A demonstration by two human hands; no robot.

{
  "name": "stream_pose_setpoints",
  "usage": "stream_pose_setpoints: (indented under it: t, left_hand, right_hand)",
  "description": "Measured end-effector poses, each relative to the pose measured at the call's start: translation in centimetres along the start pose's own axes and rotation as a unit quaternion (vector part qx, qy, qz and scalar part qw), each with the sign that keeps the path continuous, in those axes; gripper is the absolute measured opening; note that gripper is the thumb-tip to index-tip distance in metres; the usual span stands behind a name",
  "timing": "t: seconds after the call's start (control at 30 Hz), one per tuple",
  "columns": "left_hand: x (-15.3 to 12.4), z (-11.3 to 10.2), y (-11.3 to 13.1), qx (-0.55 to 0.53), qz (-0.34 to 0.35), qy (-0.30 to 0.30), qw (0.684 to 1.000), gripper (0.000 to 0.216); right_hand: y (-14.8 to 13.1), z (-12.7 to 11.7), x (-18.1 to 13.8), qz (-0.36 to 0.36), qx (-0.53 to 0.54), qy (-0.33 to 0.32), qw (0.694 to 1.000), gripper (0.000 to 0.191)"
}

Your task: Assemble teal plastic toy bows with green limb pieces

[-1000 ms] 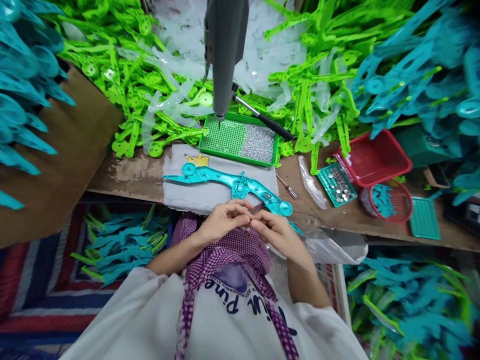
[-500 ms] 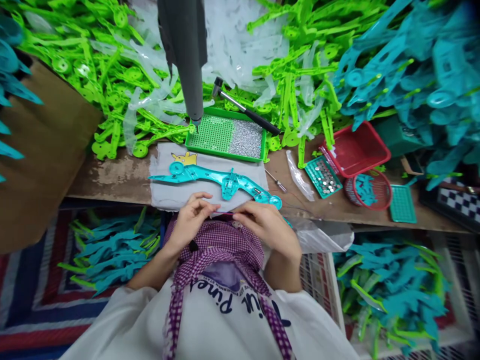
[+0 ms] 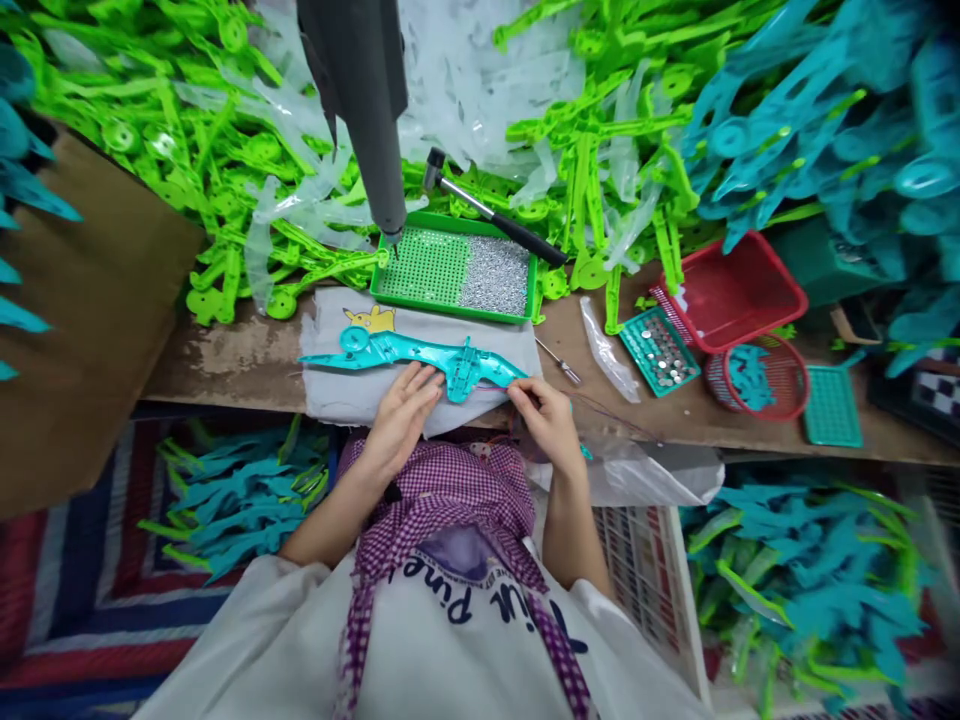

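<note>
A long teal plastic toy part (image 3: 405, 353) lies on a grey cloth (image 3: 345, 392) at the bench's near edge. My left hand (image 3: 403, 412) rests on the part's middle with its fingers stretched out flat. My right hand (image 3: 545, 415) covers the part's right end, its fingers pinched on a thin thread or wire (image 3: 607, 408) that runs off to the right. A grey powered screwdriver (image 3: 371, 110) hangs above the bench, its tip over a green tray of small screws (image 3: 457, 272).
A hammer (image 3: 487, 212) lies behind the green tray, on heaps of green plastic parts (image 3: 225, 150). A small screwdriver (image 3: 559, 360), a teal tray of discs (image 3: 660, 350) and red baskets (image 3: 739, 300) stand to the right. Teal parts (image 3: 825, 110) pile up at far right and below the bench.
My hands parted and moved forward from my lap onto the teal part. The left hand opened flat on it; the right hand now covers its right end.
</note>
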State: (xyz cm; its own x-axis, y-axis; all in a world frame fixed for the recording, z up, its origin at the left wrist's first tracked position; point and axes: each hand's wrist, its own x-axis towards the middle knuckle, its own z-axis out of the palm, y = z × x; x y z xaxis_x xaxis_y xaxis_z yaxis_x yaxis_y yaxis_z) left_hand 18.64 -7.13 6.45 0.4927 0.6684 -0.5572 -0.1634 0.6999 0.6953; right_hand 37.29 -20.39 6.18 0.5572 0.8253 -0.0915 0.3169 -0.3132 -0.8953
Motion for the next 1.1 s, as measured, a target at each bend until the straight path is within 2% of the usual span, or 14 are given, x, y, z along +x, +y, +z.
stream_pose_setpoints:
  t: [0.1, 0.2, 0.3, 0.37, 0.47, 0.57, 0.73, 0.9, 1.1]
  left_hand:
    - [1.0, 0.7, 0.5, 0.007, -0.008, -0.013, 1.0, 0.043]
    - [1.7, 1.2, 0.6, 0.074, 0.001, -0.041, 0.996, 0.039]
    - [1.9, 1.5, -0.2, 0.099, 0.049, -0.014, 0.994, 0.046]
    - [1.9, 1.6, -0.7, 0.078, 0.072, 0.008, 0.994, 0.051]
    - [1.6, 1.6, -1.2, 0.049, 0.044, 0.0, 0.998, 0.058]
    - [1.5, 1.5, -1.1, 0.044, 0.031, -0.015, 0.998, 0.06]
    - [1.6, 1.4, -0.8, 0.029, 0.02, -0.012, 0.999, 0.067]
    - [1.6, 1.3, -0.7, 0.016, 0.018, -0.017, 1.0, 0.066]
    - [1.7, 1.0, -0.9, 0.022, 0.017, -0.018, 0.999, 0.063]
  right_hand:
    - [0.0, -0.1, 0.0, -0.03, 0.004, -0.027, 0.999, 0.032]
    - [0.1, -0.4, 0.0, -0.053, 0.002, -0.038, 0.998, 0.034]
    - [-0.2, -1.0, -0.4, -0.055, -0.008, -0.04, 0.998, 0.036]
    - [-0.9, -1.4, -1.0, -0.046, -0.016, -0.02, 0.999, 0.033]
    - [-2.3, -1.5, -2.1, -0.043, -0.047, 0.059, 0.996, 0.026]
    - [-3.2, -0.6, -2.7, -0.057, -0.12, 0.113, 0.985, 0.025]
    - [-3.4, 1.2, -1.9, -0.092, -0.228, 0.11, 0.963, 0.028]
    - [-4.1, 1.9, -2.0, -0.139, -0.272, 0.11, 0.946, 0.031]
    - [-4.4, 3.1, -1.9, -0.125, -0.284, 0.113, 0.944, 0.031]
